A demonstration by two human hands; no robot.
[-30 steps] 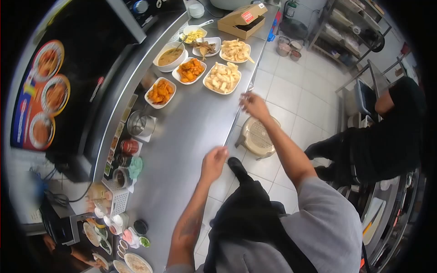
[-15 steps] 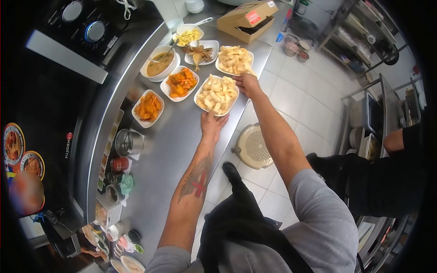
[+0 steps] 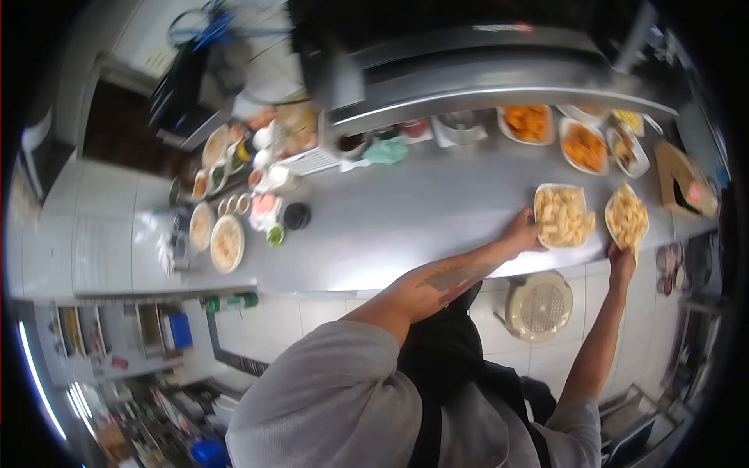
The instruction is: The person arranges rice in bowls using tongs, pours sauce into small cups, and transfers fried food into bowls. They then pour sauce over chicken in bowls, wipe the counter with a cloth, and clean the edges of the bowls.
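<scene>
My left hand (image 3: 524,232) grips the left edge of a white squarish bowl of thick pale fries (image 3: 563,214), its thumb at the rim. My right hand (image 3: 622,264) closes on the near edge of a second white bowl of fries (image 3: 626,217), just to the right; its fingertips are partly hidden. Both bowls are by the front edge of the steel counter (image 3: 406,210), with a small gap between them. Behind them are two white bowls of orange food, one farther left (image 3: 527,123) and one nearer (image 3: 583,147), and a dish of browned pieces (image 3: 626,152).
A cardboard box (image 3: 680,181) stands at the counter's right end. At the left are oval plates (image 3: 227,243), a dark round container (image 3: 296,214) and a green cloth (image 3: 386,150). A steel hood edge (image 3: 499,97) overhangs the back. A plastic stool (image 3: 538,306) stands below the counter.
My view has swung left, bringing the counter's left end into sight. The right hand has shifted from between the two fries bowls to the near edge of the right one. My left hand keeps its bowl.
</scene>
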